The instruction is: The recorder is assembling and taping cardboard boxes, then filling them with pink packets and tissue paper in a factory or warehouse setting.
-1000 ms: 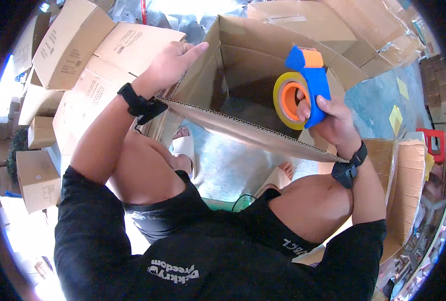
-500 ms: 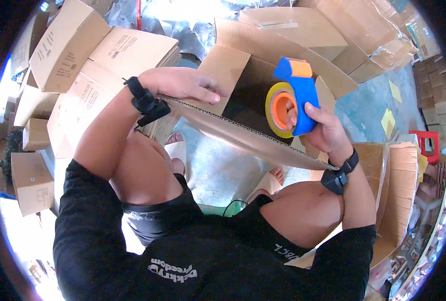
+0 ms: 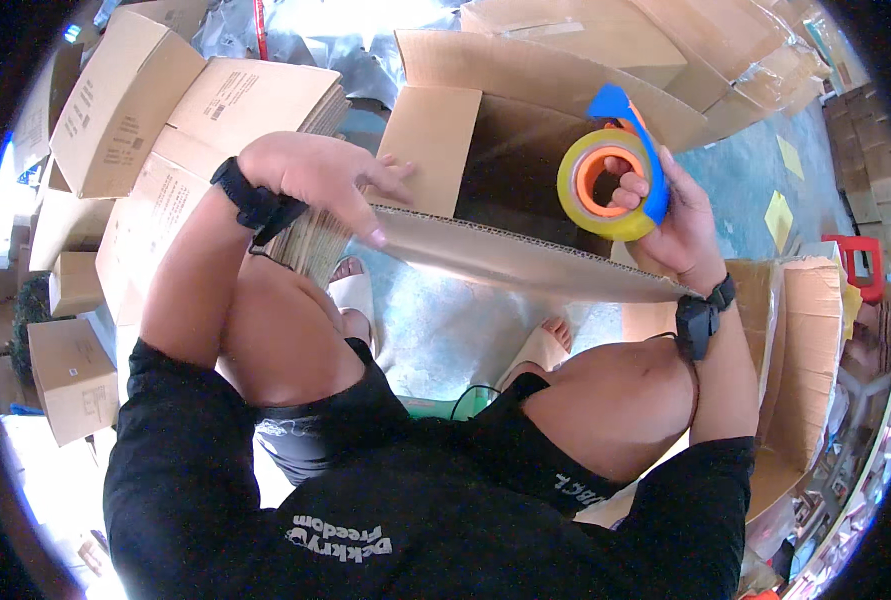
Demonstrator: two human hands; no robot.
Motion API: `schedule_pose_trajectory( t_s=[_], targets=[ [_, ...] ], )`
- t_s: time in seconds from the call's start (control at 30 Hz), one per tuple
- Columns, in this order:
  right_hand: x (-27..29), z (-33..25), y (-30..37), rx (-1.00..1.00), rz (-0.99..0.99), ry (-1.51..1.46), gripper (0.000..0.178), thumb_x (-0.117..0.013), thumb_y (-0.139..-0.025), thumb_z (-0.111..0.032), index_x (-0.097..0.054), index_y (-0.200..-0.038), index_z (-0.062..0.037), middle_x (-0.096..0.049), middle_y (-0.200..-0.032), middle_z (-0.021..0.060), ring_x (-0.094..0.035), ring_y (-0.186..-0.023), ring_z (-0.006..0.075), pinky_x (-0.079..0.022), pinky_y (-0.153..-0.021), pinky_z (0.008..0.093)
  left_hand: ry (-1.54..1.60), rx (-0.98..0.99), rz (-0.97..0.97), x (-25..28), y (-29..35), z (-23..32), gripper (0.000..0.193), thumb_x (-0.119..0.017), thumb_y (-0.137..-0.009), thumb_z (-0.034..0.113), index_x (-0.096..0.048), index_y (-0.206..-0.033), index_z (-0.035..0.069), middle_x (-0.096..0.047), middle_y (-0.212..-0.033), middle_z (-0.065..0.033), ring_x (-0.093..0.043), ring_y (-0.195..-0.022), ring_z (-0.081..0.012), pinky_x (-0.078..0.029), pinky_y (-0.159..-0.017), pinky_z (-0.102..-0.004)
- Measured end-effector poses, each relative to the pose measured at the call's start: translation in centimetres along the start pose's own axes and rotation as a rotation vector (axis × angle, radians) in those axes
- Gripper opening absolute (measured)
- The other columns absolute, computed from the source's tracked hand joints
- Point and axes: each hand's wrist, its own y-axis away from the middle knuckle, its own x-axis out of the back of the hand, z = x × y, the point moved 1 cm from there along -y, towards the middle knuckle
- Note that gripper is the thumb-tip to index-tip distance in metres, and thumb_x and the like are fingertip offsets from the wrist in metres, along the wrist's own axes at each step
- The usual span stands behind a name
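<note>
An open cardboard box (image 3: 525,258) stands in front of me, its flaps raised around a dark inside. At the left end of its near flap is my left hand (image 3: 315,180). The thumb lies on the flap's outer side and the fingers reach over to the inner side, closed about the edge. My right hand (image 3: 680,215) is above the box's right end, wrapped round a blue and orange tape dispenser (image 3: 653,165). Its roll of yellow tape (image 3: 577,185) faces left, with my fingertips through the orange hub.
Flattened cartons (image 3: 250,95) are stacked at the left, with a closed carton (image 3: 125,105) beside them. Another open box (image 3: 800,350) stands by my right knee, near a red handle (image 3: 858,268). More cardboard (image 3: 585,50) lies beyond the box.
My left hand has shifted slightly left and its thumb has come down over the near flap. The tape dispenser has moved right in my right hand and turned, showing the roll's face more fully.
</note>
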Motion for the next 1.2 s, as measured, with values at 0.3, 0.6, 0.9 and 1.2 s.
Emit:
schedule_pose_trajectory(
  t_s=[0.3,0.6,0.9,1.2],
  targets=[
    [-2.6,-5.0,4.7,0.452,-0.277,0.277,0.054,-0.051,-0.104,-0.047,-0.056,-0.122,0.0044,-0.059,-0.074,0.0052,-0.043,-0.052,0.0124,-0.04,-0.058,0.0276,0.011,0.05,-0.007,0.3,-0.4,0.2,0.075,-0.077,-0.077,0.049,-0.063,-0.131,-0.001,-0.036,-0.154,-0.0316,-0.031,-0.149,-0.0362,-0.028,-0.118,-0.0342],
    [0.3,-2.0,4.6,0.142,0.585,1.191,0.044,-0.068,-0.095,-0.045,-0.069,-0.106,-0.0018,-0.069,-0.09,0.003,-0.061,-0.078,0.0095,-0.049,-0.071,0.0264,-0.097,0.063,-0.055,0.6,-1.2,0.6,0.078,-0.077,-0.076,0.054,-0.063,-0.133,0.003,-0.047,-0.151,-0.0228,-0.057,-0.126,-0.0334,-0.042,-0.105,-0.0368],
    [0.4,-3.1,2.8,0.016,0.501,1.35,0.05,-0.07,-0.093,-0.046,-0.066,-0.111,0.0014,-0.067,-0.09,0.0016,-0.059,-0.077,0.0099,-0.049,-0.072,0.0268,0.237,0.111,-0.082,2.2,-3.3,-1.9,0.076,-0.081,-0.078,0.044,-0.06,-0.133,-0.004,-0.07,-0.119,-0.0171,-0.066,-0.105,-0.0226,-0.05,-0.094,-0.0332],
    [1.3,-3.0,5.1,0.408,0.625,1.105,0.037,-0.067,-0.097,-0.04,-0.066,-0.101,-0.0023,-0.066,-0.081,0.0018,-0.06,-0.063,0.0094,-0.048,-0.059,0.0248,-0.395,0.393,0.936,-0.6,-5.1,-6.1,0.087,-0.072,-0.087,0.052,-0.04,-0.144,-0.006,-0.065,-0.117,-0.0322,-0.063,-0.117,-0.0364,-0.049,-0.099,-0.043]
  ],
)
